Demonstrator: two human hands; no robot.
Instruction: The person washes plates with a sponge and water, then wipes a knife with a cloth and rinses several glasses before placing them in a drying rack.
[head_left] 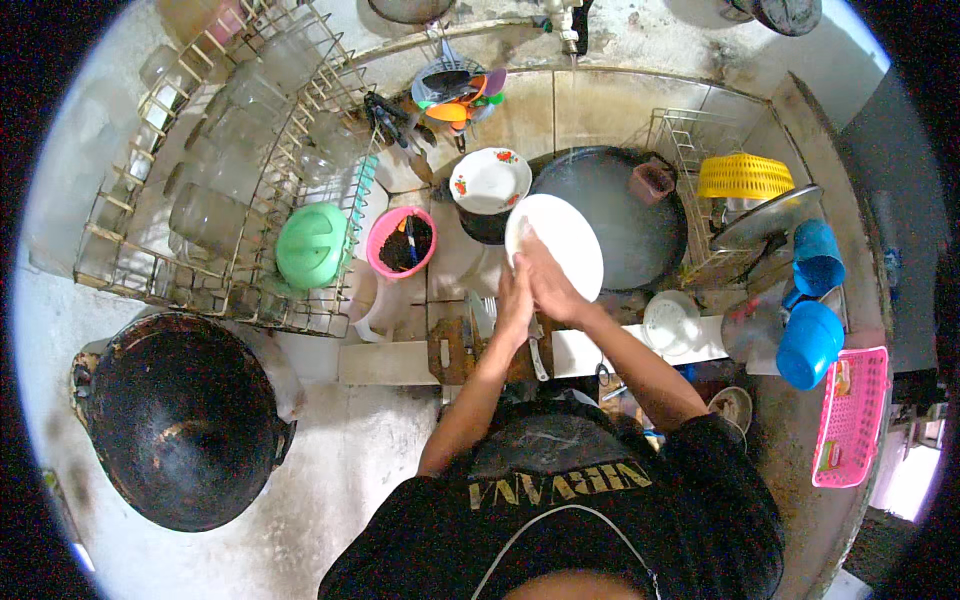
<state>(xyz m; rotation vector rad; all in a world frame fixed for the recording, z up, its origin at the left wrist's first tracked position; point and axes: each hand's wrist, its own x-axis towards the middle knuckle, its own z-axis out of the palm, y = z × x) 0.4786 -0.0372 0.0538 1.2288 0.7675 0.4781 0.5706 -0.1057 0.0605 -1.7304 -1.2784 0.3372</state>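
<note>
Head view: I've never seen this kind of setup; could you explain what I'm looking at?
No machine here: these are a person's bare hands, seen by a wide fisheye camera worn on the head and looking down, so straight edges bend. The left hand and right hand meet at the lower left of a white plate; how each grip divides the hold is unclear. Beyond are a wide dark tub and a flowered bowl above a dark pot. Nearer lie a knife and a wooden board.
</note>
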